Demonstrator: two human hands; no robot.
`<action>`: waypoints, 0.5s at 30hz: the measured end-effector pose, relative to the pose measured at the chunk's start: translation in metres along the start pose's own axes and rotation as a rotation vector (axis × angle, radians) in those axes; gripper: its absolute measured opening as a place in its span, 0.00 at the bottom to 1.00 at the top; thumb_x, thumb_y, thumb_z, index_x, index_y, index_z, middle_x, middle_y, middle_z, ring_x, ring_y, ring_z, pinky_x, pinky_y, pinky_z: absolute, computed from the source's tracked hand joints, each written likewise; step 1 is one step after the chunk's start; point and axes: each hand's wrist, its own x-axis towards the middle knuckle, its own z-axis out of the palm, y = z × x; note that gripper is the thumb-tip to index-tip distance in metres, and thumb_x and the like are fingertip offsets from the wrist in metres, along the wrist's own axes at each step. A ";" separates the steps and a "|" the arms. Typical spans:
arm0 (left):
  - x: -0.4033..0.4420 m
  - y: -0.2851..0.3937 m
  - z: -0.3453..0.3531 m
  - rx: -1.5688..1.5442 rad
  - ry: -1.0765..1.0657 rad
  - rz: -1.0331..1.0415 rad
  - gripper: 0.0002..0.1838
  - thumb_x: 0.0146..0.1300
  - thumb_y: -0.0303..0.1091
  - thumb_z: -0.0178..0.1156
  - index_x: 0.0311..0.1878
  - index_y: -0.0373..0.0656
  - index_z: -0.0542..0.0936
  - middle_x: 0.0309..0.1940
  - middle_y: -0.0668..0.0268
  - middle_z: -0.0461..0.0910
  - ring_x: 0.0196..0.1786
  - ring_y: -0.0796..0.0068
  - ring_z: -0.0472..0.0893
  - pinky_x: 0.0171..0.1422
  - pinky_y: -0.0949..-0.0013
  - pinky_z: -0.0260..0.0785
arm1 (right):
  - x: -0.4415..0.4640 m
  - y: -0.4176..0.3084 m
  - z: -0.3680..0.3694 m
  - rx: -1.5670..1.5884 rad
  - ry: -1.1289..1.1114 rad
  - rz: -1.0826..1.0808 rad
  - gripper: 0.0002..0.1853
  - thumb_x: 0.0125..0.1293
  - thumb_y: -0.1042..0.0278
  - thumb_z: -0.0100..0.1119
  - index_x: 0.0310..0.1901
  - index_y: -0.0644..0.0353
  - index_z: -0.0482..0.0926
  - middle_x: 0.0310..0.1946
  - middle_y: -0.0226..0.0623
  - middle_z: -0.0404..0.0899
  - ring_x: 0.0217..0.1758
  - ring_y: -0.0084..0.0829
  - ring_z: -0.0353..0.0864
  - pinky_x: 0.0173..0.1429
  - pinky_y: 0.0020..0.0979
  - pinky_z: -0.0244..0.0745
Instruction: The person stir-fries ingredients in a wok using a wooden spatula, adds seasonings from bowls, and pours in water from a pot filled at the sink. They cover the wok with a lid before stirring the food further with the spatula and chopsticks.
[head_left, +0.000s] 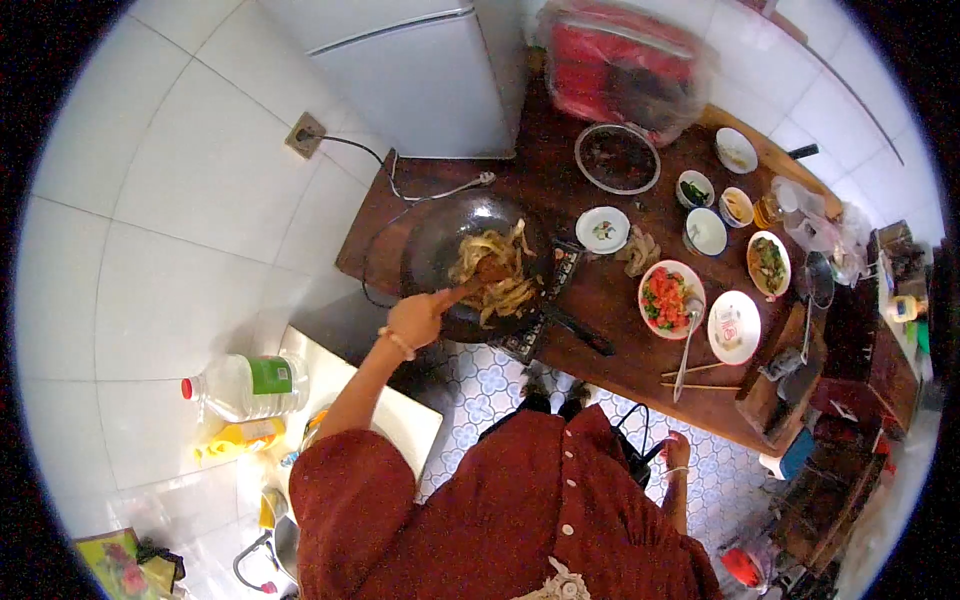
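So the left hand (414,320) has its fingers wrapped round a wooden spatula (462,291), blade down in the wok (428,245) at the left of the surface (600,375). Wok's got a pile of browned, sliced food (510,292) in it. Right hand (676,450) hangs low over the floor (480,385); honestly can't tell if its fingers are clenched or loose. Right of the wok, a red-rimmed bowl (672,329) holds chopped red stuff with green bits, plus a spoon (687,355). Farther right there's an oval dish (782,288) of greenish-brown food. Small bowls at the far side: one (694,203) with dark green bits, another (737,222) with yellowish pieces.
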 end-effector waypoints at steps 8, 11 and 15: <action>-0.068 -0.082 -0.068 0.031 -0.104 -0.121 0.19 0.48 0.31 0.54 0.46 0.53 0.78 0.35 0.53 0.78 0.36 0.51 0.77 0.40 0.57 0.70 | 0.009 -0.004 -0.002 0.007 0.019 0.115 0.16 0.53 0.73 0.50 0.46 0.62 0.69 0.23 0.35 0.75 0.17 0.24 0.74 0.17 0.21 0.66; -0.071 -0.084 -0.043 0.018 -0.149 -0.083 0.19 0.48 0.32 0.55 0.48 0.48 0.77 0.35 0.52 0.78 0.35 0.52 0.78 0.40 0.58 0.70 | 0.013 0.001 -0.002 0.164 -0.044 0.147 0.17 0.52 0.74 0.50 0.46 0.64 0.69 0.22 0.34 0.74 0.17 0.24 0.74 0.17 0.21 0.65; -0.051 -0.078 0.062 -0.595 -0.083 -0.096 0.24 0.47 0.27 0.57 0.52 0.44 0.74 0.37 0.58 0.80 0.38 0.66 0.80 0.42 0.68 0.70 | 0.009 -0.021 0.008 0.055 0.005 0.114 0.16 0.51 0.75 0.50 0.44 0.63 0.69 0.21 0.34 0.73 0.16 0.24 0.72 0.17 0.21 0.64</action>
